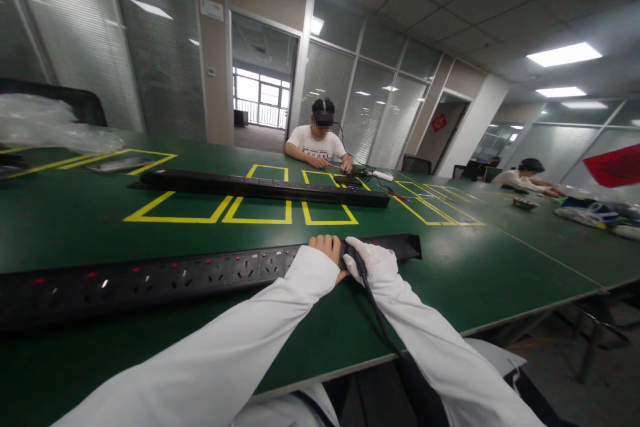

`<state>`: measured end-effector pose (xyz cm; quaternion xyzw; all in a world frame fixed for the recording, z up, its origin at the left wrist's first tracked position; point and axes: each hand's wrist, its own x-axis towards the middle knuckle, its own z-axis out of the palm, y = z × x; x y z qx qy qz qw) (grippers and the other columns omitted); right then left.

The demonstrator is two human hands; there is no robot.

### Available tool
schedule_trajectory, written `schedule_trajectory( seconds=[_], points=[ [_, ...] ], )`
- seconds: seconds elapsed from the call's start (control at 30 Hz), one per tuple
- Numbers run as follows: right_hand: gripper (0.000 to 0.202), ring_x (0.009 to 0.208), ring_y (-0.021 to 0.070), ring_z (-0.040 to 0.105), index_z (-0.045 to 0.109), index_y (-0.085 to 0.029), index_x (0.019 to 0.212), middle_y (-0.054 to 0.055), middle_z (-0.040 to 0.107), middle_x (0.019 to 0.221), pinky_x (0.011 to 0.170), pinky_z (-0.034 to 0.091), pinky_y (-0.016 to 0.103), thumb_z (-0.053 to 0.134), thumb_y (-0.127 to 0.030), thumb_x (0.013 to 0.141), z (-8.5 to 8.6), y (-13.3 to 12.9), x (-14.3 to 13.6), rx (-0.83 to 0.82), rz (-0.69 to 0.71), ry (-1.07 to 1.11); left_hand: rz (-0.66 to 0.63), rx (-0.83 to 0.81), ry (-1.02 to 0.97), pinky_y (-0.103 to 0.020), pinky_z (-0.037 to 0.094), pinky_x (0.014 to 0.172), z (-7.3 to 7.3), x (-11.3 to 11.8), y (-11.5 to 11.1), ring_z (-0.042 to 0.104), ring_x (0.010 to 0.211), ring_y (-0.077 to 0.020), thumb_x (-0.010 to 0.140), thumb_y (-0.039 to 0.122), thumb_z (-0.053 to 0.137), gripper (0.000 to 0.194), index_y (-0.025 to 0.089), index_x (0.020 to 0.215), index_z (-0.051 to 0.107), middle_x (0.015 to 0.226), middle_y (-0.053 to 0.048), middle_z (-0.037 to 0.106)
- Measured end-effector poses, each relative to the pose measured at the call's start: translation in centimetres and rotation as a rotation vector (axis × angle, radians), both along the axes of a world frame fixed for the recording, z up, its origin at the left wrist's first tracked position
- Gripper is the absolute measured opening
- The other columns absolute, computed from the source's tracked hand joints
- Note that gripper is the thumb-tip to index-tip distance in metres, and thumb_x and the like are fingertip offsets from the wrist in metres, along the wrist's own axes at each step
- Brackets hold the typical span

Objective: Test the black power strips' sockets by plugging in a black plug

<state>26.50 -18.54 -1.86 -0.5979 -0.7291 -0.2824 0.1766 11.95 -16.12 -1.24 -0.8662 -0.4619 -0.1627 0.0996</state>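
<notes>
Fingers of the left hand [327, 248] curl over the power strip [210, 273]; right hand [369, 258] grips its black cable [376, 315], plugging apparently unfinished.

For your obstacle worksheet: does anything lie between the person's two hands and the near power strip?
Nothing visible does. The left hand and the gloved right hand already rest on the near power strip, and a black cable runs down from the right hand.

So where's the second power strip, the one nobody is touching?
In the head view, the second power strip lies across the green table, beyond the near power strip under both hands, partly over the yellow tape boxes.
</notes>
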Motion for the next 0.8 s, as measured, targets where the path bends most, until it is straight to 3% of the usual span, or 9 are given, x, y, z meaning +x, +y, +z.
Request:
schedule_trajectory(
  seconds=[0.33, 0.8],
  points=[
    [0.04, 0.066, 0.0147, 0.057, 0.056, -0.025, 0.108, 0.002, 0.065, 0.08, 0.061, 0.033, 0.024, 0.044, -0.044, 0.075, 0.13, -0.12, 0.35, 0.066, 0.099, 0.058, -0.019, 0.048, 0.006, -0.039, 0.032, 0.072, -0.15, -0.37, -0.11, 0.045, 0.086, -0.0286, 0.067, 0.049, 0.051, 0.07, 0.003, 0.117, 0.037, 0.099, -0.018, 0.049],
    [0.04, 0.065, 0.0149, 0.057, 0.053, -0.027, 0.11, 0.0, 0.064, 0.081, 0.063, 0.034, 0.025, 0.044, -0.045, 0.075, -0.01, -0.19, 0.59, 0.04, 0.098, 0.06, 0.006, 0.062, 0.044, -0.041, 0.03, 0.073, -0.91, 0.02, 0.05, 0.044, 0.086, -0.0302, 0.068, 0.051, 0.049, 0.078, 0.005, 0.127, 0.027, 0.1, -0.019, 0.048]
  ],
)
